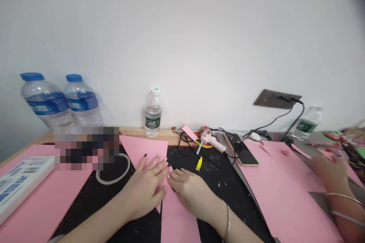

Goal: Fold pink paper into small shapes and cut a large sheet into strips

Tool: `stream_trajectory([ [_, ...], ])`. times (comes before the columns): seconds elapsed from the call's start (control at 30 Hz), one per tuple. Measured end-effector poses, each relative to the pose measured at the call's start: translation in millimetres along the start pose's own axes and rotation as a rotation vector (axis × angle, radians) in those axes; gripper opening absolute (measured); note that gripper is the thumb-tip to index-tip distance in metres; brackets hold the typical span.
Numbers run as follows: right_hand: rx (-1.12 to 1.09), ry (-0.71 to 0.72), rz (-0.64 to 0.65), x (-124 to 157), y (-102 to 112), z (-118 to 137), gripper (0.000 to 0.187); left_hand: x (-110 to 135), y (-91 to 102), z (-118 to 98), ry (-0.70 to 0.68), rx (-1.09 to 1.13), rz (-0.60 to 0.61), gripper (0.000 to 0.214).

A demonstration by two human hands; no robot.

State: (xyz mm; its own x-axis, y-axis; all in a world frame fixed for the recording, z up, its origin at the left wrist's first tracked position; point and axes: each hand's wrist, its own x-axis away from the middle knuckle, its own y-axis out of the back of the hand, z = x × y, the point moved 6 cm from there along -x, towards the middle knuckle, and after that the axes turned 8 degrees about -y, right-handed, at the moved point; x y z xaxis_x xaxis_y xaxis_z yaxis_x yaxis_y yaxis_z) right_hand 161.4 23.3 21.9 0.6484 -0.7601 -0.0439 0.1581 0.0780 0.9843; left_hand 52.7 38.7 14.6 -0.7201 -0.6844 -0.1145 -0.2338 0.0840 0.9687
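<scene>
Along the far left, a pixelated patch hides whatever lies there, by a wooden desk against a white wall. On the black mat, my left hand lies spread on pink paper, gripping nothing; my right hand, slightly curled and also empty, touches the paper's edge.
</scene>
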Motion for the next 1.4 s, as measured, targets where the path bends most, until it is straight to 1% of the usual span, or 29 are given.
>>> stream_trajectory([
  [0.2, -0.041, -0.025, 0.012, 1.6, 4.3, -1.7, 0.035, -4.1, -8.3, 9.0, 0.019, -0.01, -0.05, 0.039],
  [0.5, -0.047, -0.048, 0.02, 1.2, 4.4, -2.0, 0.032, -5.5, -15.9, 13.8, 0.025, -0.001, -0.085, 0.037],
  [0.63, -0.056, -0.048, 0.016, 1.1, 5.2, -1.8, 0.029, -5.7, -15.2, 12.7, 0.019, 0.003, -0.103, 0.037],
  [0.77, -0.074, -0.1, -0.02, 0.8, 5.9, -2.5, 0.028, -6.5, -11.8, 10.2, 0.028, 0.012, -0.083, 0.036],
  [0.93, -0.079, -0.141, -0.04, 1.2, 2.8, -1.8, 0.033, -7.1, -9.7, 8.6, 0.039, -0.014, -0.058, 0.037],
  [1.03, -0.063, -0.161, -0.039, 2.7, 3.8, -1.8, 0.034, -6.7, -8.2, 8.2, 0.044, -0.023, -0.072, 0.037],
  [1.2, 0.012, -0.184, -0.013, 10.6, 9.9, -0.1, 0.029, -5.1, -4.7, 8.9, 0.079, -0.007, -0.084, 0.038],
  [1.3, 0.059, -0.218, 0.019, 18.9, 12.7, 0.7, 0.035, -4.3, -5.3, 10.4, 0.09, 0.001, -0.078, 0.039],
  [1.4, 0.122, -0.3, 0.068, 27.7, 16.2, -3.1, 0.039, -4.4, -6.3, 11.7, 0.096, 0.016, -0.086, 0.039],
])
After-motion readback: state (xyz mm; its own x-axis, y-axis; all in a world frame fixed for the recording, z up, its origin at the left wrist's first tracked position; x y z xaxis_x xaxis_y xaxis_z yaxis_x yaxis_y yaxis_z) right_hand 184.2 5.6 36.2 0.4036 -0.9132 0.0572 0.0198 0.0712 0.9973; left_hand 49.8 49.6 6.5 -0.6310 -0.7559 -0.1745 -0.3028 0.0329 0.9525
